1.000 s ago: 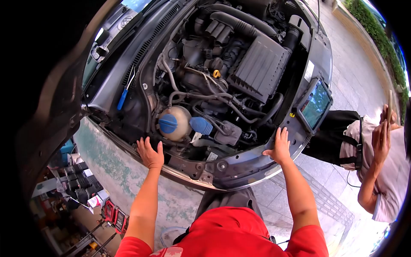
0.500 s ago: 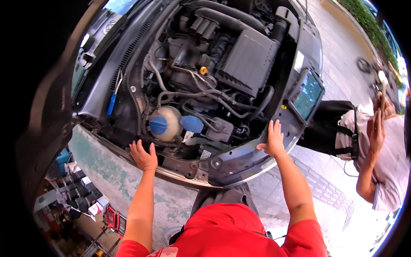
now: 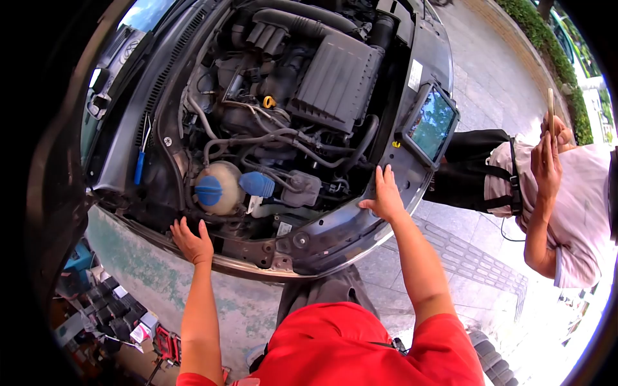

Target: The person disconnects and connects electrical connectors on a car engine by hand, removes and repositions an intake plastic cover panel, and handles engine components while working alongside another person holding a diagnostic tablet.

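Observation:
My left hand (image 3: 193, 242) lies spread on the edge of the car's engine bay, just below a coolant reservoir (image 3: 226, 182) with a blue cap. On the front body panel (image 3: 335, 231) my right hand (image 3: 386, 196) rests with its fingers stretched out, holding nothing. A tablet (image 3: 430, 126) in a dark case sits on the front edge of the car, beyond my right hand. Beside the reservoir is a blue-capped filler (image 3: 256, 184). The black engine cover (image 3: 337, 83) and a yellow dipstick handle (image 3: 269, 101) show farther in.
A blue-handled screwdriver (image 3: 140, 166) lies by the windshield cowl. Another person (image 3: 553, 186) stands at the right, holding up a phone (image 3: 550, 109). Boxes and a red tool case (image 3: 168, 344) are on the floor at lower left.
The view has shifted, so the car and tablet appear farther left. Both my hands stay on the car's edge, fingers spread. The other person still holds the phone up.

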A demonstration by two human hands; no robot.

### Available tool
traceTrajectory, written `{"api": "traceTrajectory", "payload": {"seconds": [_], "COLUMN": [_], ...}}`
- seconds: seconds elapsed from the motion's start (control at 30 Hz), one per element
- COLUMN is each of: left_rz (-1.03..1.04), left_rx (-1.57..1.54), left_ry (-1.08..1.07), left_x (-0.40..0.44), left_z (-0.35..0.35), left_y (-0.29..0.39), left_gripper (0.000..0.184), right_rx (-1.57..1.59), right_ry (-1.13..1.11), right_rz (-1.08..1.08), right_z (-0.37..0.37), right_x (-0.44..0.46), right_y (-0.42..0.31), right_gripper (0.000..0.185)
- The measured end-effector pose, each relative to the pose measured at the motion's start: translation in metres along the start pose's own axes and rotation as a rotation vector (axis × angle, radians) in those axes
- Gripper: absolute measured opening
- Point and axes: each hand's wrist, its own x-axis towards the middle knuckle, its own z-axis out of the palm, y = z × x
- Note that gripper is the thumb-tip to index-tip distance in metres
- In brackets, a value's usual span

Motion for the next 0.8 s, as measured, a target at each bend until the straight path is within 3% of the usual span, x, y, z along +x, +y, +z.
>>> {"api": "traceTrajectory", "payload": {"seconds": [0.03, 0.1, 0.13, 0.3, 0.43, 0.6, 0.63, 0.8], "left_rz": [0.0, 0.008, -0.001, 0.009, 0.001, 0.019, 0.012, 0.014], "left_rx": [-0.005, -0.009, -0.015, -0.013, -0.024, -0.048, -0.038, -0.057], "left_ry": [-0.004, 0.003, -0.004, 0.011, -0.021, -0.035, -0.025, -0.062], "left_x": [0.0, 0.0, 0.0, 0.001, 0.002, 0.002, 0.003, 0.003], "left_z": [0.001, 0.0, -0.001, -0.002, -0.003, -0.004, -0.004, -0.004], "left_y": [-0.001, -0.001, 0.0, 0.002, 0.003, 0.004, 0.004, 0.003], "left_gripper": [0.057, 0.057, 0.057, 0.054, 0.056, 0.056, 0.056, 0.059], "right_rx": [-0.005, 0.141, 0.156, 0.126, -0.033, -0.354, -0.359, -0.472], "right_ry": [0.0, 0.172, 0.301, 0.581, 0.802, 0.567, 0.534, 0.516], "right_rz": [0.004, -0.023, -0.11, -0.273, -0.265, 0.023, 0.074, 0.214], "right_z": [0.0, -0.004, -0.011, -0.033, -0.063, -0.089, -0.091, -0.103], "right_x": [0.002, 0.012, 0.018, 0.116, 0.219, 0.308, 0.323, 0.364], "right_y": [-0.001, -0.012, -0.02, -0.011, 0.016, 0.041, 0.047, 0.053], "right_gripper": [0.112, 0.081, 0.052, 0.028, 0.027, 0.037, 0.052, 0.06]}}
